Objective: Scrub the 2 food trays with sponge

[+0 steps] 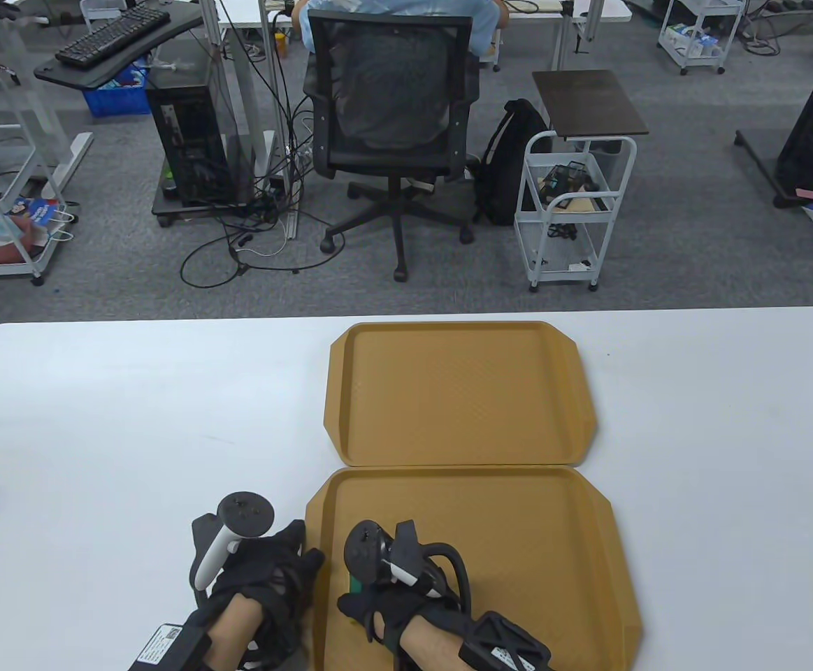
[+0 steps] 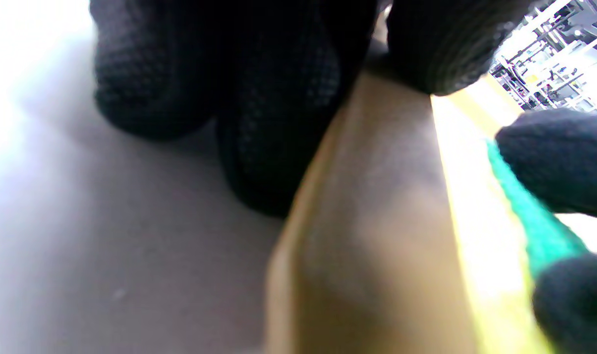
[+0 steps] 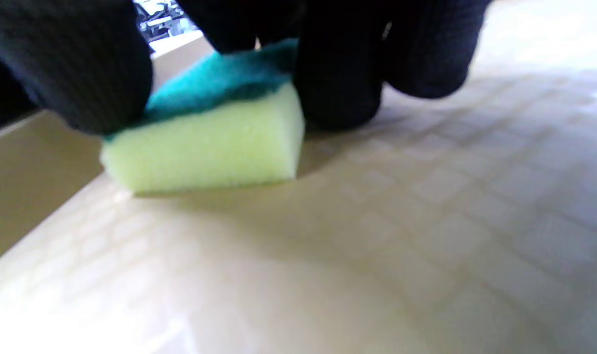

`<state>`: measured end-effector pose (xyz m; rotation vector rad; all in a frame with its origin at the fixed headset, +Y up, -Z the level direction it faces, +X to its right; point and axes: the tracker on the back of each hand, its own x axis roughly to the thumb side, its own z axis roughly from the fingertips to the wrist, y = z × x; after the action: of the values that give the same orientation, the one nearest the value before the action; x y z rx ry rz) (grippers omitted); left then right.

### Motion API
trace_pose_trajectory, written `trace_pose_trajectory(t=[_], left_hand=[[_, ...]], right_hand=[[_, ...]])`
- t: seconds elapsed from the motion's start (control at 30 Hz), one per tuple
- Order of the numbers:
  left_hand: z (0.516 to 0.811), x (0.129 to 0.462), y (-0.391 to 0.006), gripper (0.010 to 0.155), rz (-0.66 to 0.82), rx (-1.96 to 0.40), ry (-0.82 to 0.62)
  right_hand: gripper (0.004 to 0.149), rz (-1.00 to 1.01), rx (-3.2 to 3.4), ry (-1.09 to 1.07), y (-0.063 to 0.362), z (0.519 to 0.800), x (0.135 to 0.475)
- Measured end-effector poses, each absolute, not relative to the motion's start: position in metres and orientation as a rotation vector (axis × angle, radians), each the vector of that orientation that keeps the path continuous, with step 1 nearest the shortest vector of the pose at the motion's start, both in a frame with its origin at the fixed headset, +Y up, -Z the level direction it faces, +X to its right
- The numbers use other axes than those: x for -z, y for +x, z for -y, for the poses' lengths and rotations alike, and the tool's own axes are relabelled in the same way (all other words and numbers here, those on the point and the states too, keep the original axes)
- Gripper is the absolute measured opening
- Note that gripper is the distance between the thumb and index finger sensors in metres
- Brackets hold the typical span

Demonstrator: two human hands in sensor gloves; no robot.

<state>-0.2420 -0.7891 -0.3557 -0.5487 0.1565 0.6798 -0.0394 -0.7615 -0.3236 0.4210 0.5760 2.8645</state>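
Two tan food trays lie on the white table: the far tray (image 1: 458, 391) and the near tray (image 1: 518, 559), edge to edge. My right hand (image 1: 371, 594) grips a yellow sponge with a green scouring top (image 3: 205, 137) and holds it flat on the near tray's floor (image 3: 401, 221) near its left wall; in the table view only a green sliver of the sponge (image 1: 354, 582) shows under the tracker. My left hand (image 1: 287, 566) holds the near tray's left rim (image 2: 377, 211), thumb over the top and fingers (image 2: 278, 123) down on the table outside.
The white table (image 1: 133, 419) stretches to the left and right of the trays. Beyond its far edge stand an office chair (image 1: 392, 126) with a seated person, a white cart (image 1: 574, 203) and a computer tower (image 1: 189, 140).
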Motion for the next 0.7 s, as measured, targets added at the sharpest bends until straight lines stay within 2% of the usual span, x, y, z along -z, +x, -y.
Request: trace_pose_trajectory(t=[0.23,0.43,0.7], left_hand=[[0.789,0.356,-0.242,0.073,-0.157,-0.676,-0.543],[0.789,0.356,-0.242,0.073,-0.156,-0.676,-0.546],[0.789,0.356,-0.242,0.073,-0.158,-0.671,-0.539]], right_hand=[[0.084,-0.489,-2.954,0.473,-0.038,0.762,0.317],[0.085,-0.500,-2.974,0.408,-0.008,0.761,0.319],[0.084,-0.513,-2.988,0.285,0.054,0.760,0.319]])
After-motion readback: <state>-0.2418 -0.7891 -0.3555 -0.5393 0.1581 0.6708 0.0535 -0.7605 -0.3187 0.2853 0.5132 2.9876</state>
